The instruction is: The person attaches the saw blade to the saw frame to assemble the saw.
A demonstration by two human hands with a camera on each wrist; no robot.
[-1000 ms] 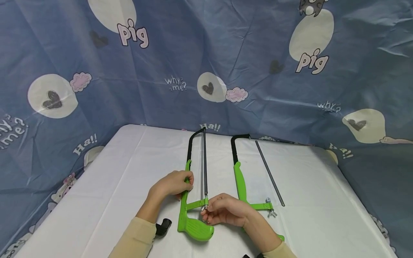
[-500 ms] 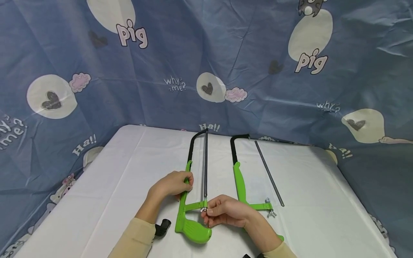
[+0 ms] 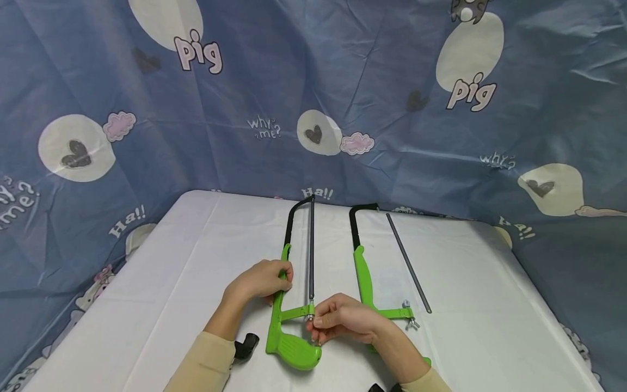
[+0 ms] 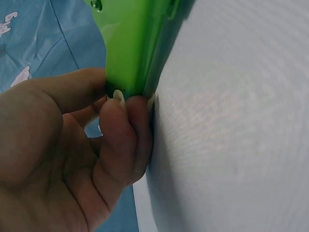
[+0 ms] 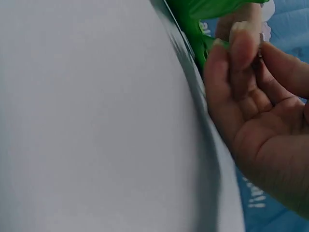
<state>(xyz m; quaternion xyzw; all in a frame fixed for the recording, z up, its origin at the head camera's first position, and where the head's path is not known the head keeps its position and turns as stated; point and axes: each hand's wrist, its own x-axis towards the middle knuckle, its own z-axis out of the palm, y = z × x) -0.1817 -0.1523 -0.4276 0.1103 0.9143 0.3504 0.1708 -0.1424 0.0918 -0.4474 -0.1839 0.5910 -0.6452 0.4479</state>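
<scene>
Near hacksaw (image 3: 294,305) flat on the white table (image 3: 161,283), long axis running away from the person; left hand (image 3: 259,280) gripping the green frame, right hand (image 3: 340,318) pinching the wing nut (image 3: 309,318) at the blade's (image 3: 311,250) near end.

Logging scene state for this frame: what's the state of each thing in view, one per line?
left hacksaw: lying flat, blade fitted in the frame
wing nut: on the left hacksaw's blade end, pinched by the right hand
left hand: grips the left hacksaw's green frame
right hand: fingers curled, pinching the wing nut
right hacksaw: lying flat, no blade fitted, untouched
loose blade: lying on the table beside the right hacksaw
</scene>
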